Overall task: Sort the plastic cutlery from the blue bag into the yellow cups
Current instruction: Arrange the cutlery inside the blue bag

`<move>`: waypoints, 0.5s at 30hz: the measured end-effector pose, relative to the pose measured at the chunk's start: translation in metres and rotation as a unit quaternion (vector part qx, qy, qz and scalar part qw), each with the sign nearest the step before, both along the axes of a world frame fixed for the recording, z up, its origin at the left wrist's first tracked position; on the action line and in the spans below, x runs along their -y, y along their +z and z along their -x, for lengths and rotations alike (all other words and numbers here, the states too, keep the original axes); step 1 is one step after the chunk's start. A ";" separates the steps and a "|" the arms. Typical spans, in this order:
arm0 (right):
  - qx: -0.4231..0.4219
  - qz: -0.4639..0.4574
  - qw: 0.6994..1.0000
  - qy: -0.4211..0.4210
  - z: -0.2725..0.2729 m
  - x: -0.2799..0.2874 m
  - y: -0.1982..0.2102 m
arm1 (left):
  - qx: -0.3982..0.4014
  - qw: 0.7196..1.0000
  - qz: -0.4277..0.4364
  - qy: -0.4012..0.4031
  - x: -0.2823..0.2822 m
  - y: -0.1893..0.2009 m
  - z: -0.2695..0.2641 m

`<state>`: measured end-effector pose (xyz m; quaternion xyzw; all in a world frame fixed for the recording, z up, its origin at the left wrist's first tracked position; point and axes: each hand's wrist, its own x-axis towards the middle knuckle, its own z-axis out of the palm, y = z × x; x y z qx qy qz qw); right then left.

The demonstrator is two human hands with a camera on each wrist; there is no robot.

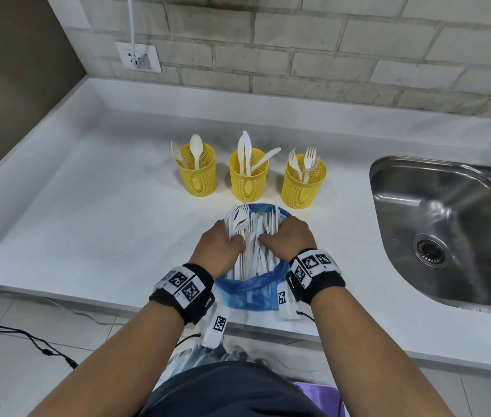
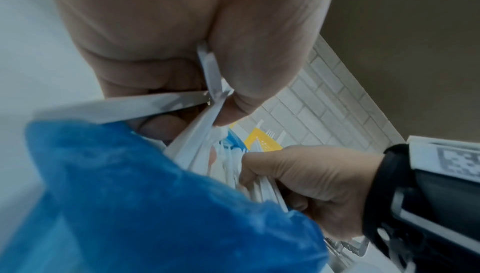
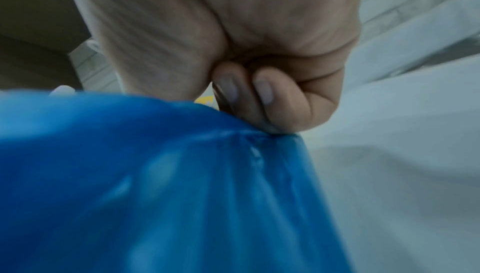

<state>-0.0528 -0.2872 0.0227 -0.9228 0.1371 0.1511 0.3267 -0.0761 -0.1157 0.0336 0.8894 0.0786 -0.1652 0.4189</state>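
You've got 3 yellow cups [image 1: 248, 176] in a row on the far side of the counter. Left cup [image 1: 196, 173]: 2 spoons. Middle cup: 3 knives. Right cup [image 1: 303, 185]: approx. 4 forks, tines overlap so count's not certain. 1 blue bag [image 1: 251, 291] near you, w/ a pile of white cutlery [image 1: 253, 245] inside, too many and too tangled to count. 2 hands in the bag: left hand [image 1: 218, 248], right hand [image 1: 289, 237]. 1 sink [image 1: 448, 230] at right, 1 wall socket [image 1: 139, 57] far left.

Yellow perforated cups [image 1: 248, 176] — white cutlery [image 1: 250, 245] in a blue bag [image 1: 250, 291] — on a white counter [image 1: 87, 221].
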 end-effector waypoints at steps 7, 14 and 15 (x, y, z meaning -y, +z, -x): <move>0.035 -0.051 0.997 0.037 0.008 0.013 0.011 | 0.003 0.998 0.068 0.019 0.003 0.005 0.000; 0.001 -0.183 0.983 0.010 0.007 0.019 0.005 | -0.008 0.995 0.103 0.012 0.015 0.005 -0.001; 0.000 -0.194 0.981 0.010 0.008 0.019 0.005 | -0.009 0.994 0.104 0.018 0.016 0.004 -0.002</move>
